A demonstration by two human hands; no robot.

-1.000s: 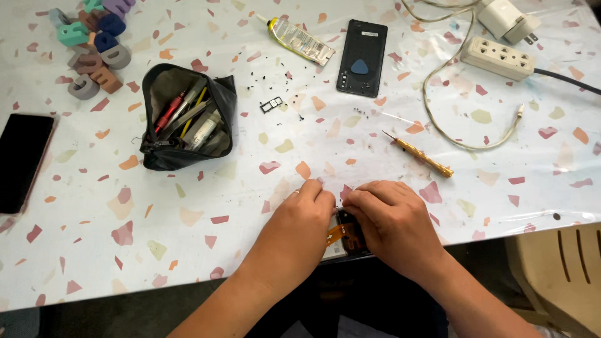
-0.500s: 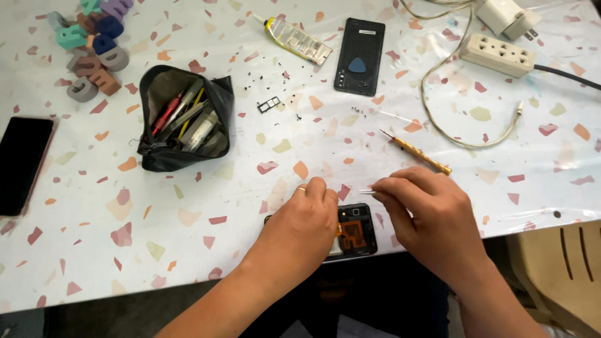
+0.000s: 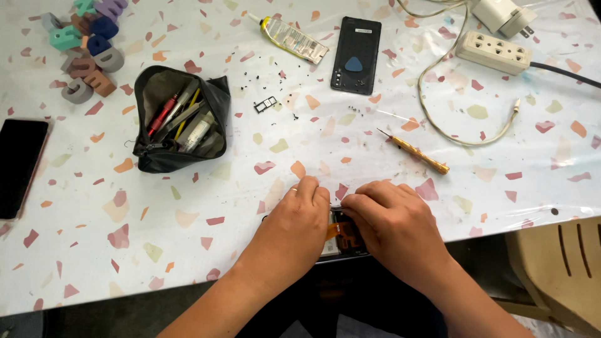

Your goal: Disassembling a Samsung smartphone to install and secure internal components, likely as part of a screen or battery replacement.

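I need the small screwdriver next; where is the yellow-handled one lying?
In the head view the yellow-handled screwdriver lies on the table right of centre, just beyond the right hand, below the loop of white cable.

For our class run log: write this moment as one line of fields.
left hand: on opened phone | right hand: on same phone | nearby: yellow screwdriver, black tool pouch, phone back cover

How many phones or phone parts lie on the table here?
3: opened phone under both hands, black back cover at top centre, dark phone at left edge. Smaller parts may be hidden.
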